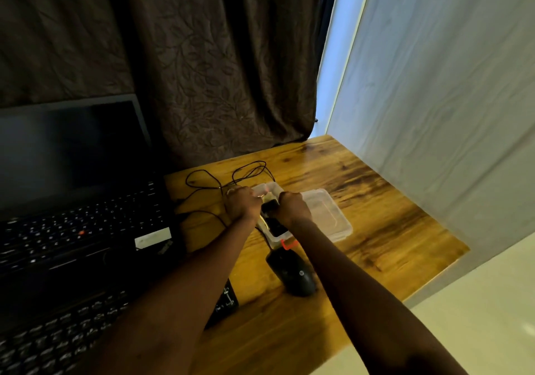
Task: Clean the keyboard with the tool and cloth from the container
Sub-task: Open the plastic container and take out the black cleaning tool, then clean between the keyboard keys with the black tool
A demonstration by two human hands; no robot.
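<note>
A clear plastic container (276, 237) with a red latch stands on the wooden table, its lid (327, 215) lying beside it on the right. Both hands reach into its far end. My left hand (241, 203) has its fingers curled at the container's far left rim. My right hand (292, 206) grips a dark object inside; what it is stays unclear. A black keyboard (58, 342) lies at the lower left, partly under my left forearm. No cloth can be made out.
An open black laptop (72, 201) sits at the left. A black mouse (292, 273) lies just in front of the container, its cable (220, 177) looped behind. A dark curtain hangs at the back, a pale wall at the right. The wooden table (376, 201) ends at the right.
</note>
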